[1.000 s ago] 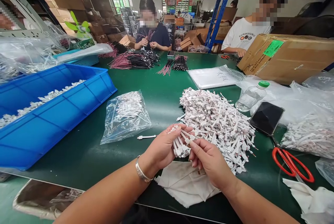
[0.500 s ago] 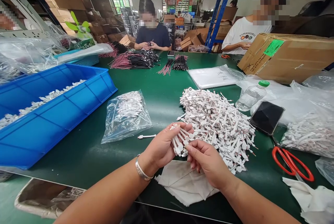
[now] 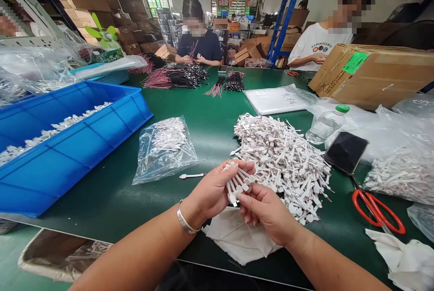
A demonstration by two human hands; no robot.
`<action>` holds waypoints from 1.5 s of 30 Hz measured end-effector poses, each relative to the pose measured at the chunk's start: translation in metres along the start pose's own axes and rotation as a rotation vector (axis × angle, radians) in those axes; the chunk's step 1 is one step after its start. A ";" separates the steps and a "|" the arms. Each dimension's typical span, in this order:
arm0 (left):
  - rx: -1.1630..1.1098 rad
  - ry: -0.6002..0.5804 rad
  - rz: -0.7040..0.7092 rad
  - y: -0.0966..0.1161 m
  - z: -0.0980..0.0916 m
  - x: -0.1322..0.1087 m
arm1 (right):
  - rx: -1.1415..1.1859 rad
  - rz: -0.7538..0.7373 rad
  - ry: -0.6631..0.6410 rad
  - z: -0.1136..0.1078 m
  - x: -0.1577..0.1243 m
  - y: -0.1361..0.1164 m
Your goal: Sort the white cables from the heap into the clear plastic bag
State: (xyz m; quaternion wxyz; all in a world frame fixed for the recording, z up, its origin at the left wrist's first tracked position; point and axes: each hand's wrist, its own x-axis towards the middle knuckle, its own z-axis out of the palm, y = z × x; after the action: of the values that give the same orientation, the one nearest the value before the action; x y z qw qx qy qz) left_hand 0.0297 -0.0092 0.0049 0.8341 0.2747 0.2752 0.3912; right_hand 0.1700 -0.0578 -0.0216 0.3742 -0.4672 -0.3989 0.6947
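My left hand (image 3: 217, 187), a bracelet at its wrist, is closed round a fanned bundle of short white cables (image 3: 237, 182). The fingertips of my right hand (image 3: 266, 207) pinch the lower connector ends of that same bundle. Just beyond and to the right lies a large heap of white cables (image 3: 281, 155). A single white cable (image 3: 191, 176) rests left of my left hand. Farther left is a clear plastic bag (image 3: 166, 146) with more white cables inside. Beneath my hands a white cloth (image 3: 237, 241) lies at the table's front edge.
On the left stands a blue bin (image 3: 84, 146) of white parts. To the right are a bottle (image 3: 327, 124), a phone (image 3: 346, 152), red-handled scissors (image 3: 376, 209) and a cardboard box (image 3: 379, 74). Two people sit across the green table (image 3: 118, 191), near black and pink cables (image 3: 179, 76).
The bundle is spread a little wider and has shifted slightly to the right with my left hand. My right fingertips have moved slightly along the connector ends.
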 end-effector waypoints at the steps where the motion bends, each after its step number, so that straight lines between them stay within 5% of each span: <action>1: 0.003 -0.005 -0.003 0.000 0.000 0.000 | 0.004 -0.004 0.005 -0.001 0.000 0.000; 8: 0.056 -0.059 -0.040 0.002 -0.001 -0.001 | 0.021 -0.044 0.068 -0.003 0.000 -0.001; 14: 0.011 -0.003 0.005 0.001 -0.001 0.001 | -0.031 0.021 -0.014 0.000 -0.002 0.002; 22: 0.032 -0.041 0.020 0.002 0.000 0.002 | 0.005 -0.067 0.082 -0.004 -0.001 0.004; 30: 0.151 -0.087 0.036 -0.004 0.002 0.002 | 0.199 0.202 -0.176 0.002 0.001 0.003; 45: 0.115 -0.084 -0.012 -0.006 -0.001 0.004 | 0.046 0.023 0.030 0.004 -0.002 0.004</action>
State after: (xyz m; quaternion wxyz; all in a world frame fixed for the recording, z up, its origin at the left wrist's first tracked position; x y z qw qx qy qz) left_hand 0.0341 -0.0087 -0.0012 0.8300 0.3370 0.2636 0.3579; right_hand 0.1658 -0.0616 -0.0236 0.3827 -0.4733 -0.3720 0.7008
